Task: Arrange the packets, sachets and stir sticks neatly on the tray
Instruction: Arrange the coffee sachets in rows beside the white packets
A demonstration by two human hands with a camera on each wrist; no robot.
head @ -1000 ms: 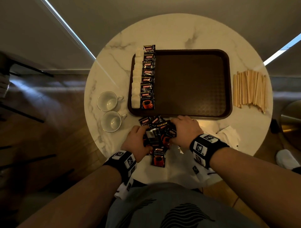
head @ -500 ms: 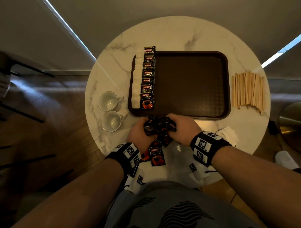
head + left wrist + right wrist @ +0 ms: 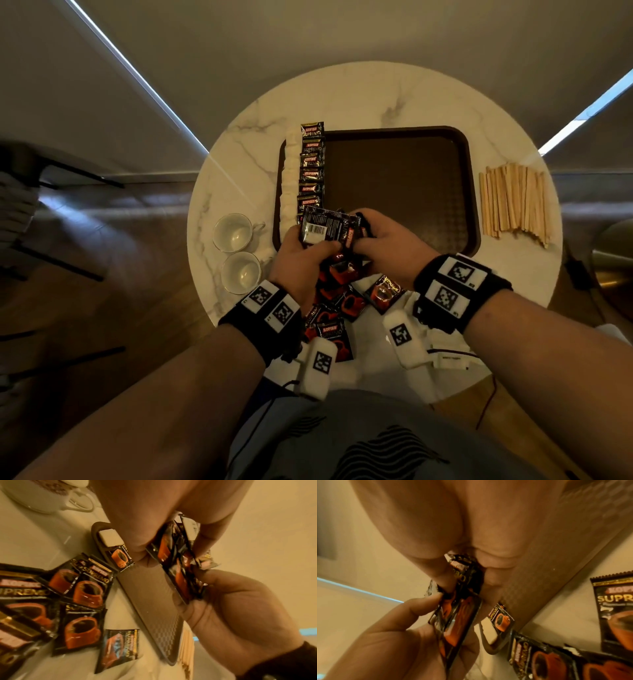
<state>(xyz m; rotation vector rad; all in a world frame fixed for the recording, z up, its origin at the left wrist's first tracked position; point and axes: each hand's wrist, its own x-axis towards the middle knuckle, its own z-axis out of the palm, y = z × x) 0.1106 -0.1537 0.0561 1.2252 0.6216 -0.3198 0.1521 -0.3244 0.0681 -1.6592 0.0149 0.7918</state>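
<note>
From the head view we see the left hand (image 3: 301,260) and the right hand (image 3: 387,243) together gripping a stack of coffee packets (image 3: 329,228), lifted over the near-left part of the brown tray (image 3: 469,192). The fingers of both hands are curled around the stack. On the tray, at 9 o'clock, a column of packets (image 3: 311,164) lies beside a column of white sachets (image 3: 290,171). The loose packets (image 3: 339,301) lie on the marble table (image 3: 359,96) at 6 o'clock from the tray. The stir sticks (image 3: 513,202) lie on the table at 3 o'clock from the tray, apart from it. Two white cups (image 3: 236,250) stand at 9 o'clock.

From the left wrist view, the thumb and fingers (image 3: 205,538) pinch the stack edge-on, and the right hand holds its lower end. Loose packets lie at 8 o'clock.

From the right wrist view, the right fingers (image 3: 491,577) are closed on the stack, and the left hand holds it from 7 o'clock.
</note>
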